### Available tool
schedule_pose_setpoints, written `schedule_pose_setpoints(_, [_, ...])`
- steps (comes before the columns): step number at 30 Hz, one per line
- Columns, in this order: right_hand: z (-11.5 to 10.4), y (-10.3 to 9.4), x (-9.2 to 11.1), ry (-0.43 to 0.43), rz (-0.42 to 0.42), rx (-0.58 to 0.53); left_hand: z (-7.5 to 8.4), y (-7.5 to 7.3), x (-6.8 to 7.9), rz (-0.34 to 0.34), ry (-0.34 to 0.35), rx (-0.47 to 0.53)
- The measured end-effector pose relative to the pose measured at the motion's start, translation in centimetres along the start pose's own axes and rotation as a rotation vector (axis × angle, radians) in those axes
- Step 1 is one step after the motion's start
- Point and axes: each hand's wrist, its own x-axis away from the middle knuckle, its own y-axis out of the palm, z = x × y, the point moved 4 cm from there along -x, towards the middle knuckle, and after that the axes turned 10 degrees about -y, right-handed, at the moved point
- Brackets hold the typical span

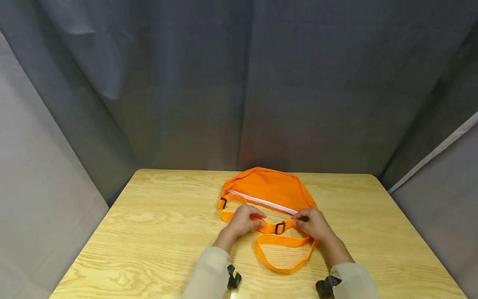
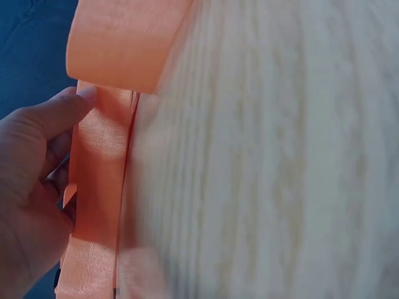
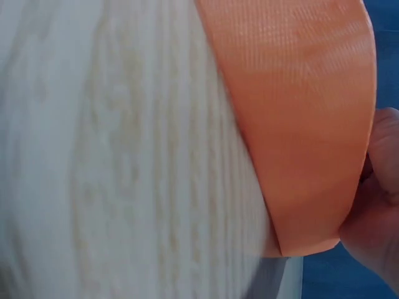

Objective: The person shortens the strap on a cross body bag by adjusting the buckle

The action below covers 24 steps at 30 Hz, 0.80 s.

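Note:
An orange waist bag (image 1: 274,187) with a pale zipper lies toward the back of the table, its strap looped out in front. My left hand (image 1: 244,221) pinches the orange strap (image 1: 269,228) left of a black slide buckle (image 1: 280,228). On the buckle's other side, my right hand (image 1: 313,223) grips the same strap between thumb and fingers. In the left wrist view the thumb (image 2: 87,96) presses on the strap (image 2: 100,162). The right wrist view has a wide strap loop (image 3: 305,124) covering part of the right hand (image 3: 380,193).
A second black buckle (image 1: 223,202) sits on the strap at the bag's left end. A loose strap loop (image 1: 285,270) lies nearer the front on the wooden table (image 1: 157,232). Grey curtains (image 1: 186,83) hang behind and at both sides.

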Motion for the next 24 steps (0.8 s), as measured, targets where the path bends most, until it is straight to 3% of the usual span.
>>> schedule_pose_setpoints(6, [-0.7,-0.3,0.4,-0.012,0.028,-0.018,0.0,-0.9,0.6,0.049,-0.012,-0.071])
schedule_pose_setpoints(16, [-2.8,-1.8,1.3,-0.042,0.072,-0.096,1.8,-2.3,1.7,0.115,0.078,-0.057])
schedule_pose_setpoints(24, [-4.7,-2.2,1.9,-0.067,0.107,-0.183,3.2,-3.4,3.6,0.158,0.125,-0.057])
